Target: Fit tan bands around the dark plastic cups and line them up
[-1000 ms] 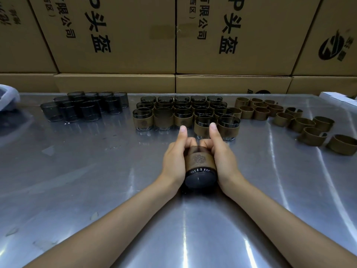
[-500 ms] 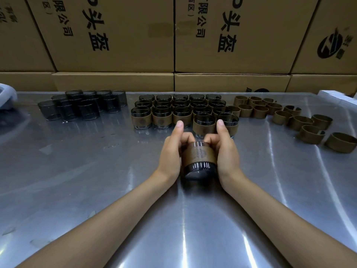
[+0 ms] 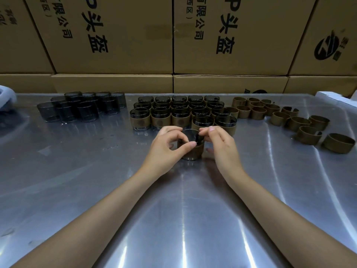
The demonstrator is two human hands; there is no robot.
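A dark cup with a tan band [image 3: 193, 151] stands upright on the steel table, mouth up, just in front of the rows of banded cups [image 3: 181, 115]. My left hand [image 3: 166, 149] pinches its left rim between thumb and fingers. My right hand [image 3: 220, 146] holds the right rim with its fingertips. Bare dark cups [image 3: 81, 107] cluster at the far left. Loose tan bands [image 3: 280, 118] lie scattered at the far right.
The steel table [image 3: 77, 180] reaches back to a wall of stacked cardboard boxes [image 3: 135, 45]. A white object [image 3: 6, 97] sits at the left edge and a white box [image 3: 336, 97] at the far right corner.
The banded cup lay on its side between my palms; now it has been turned upright and set on the table, with my fingers shifted up to its rim.
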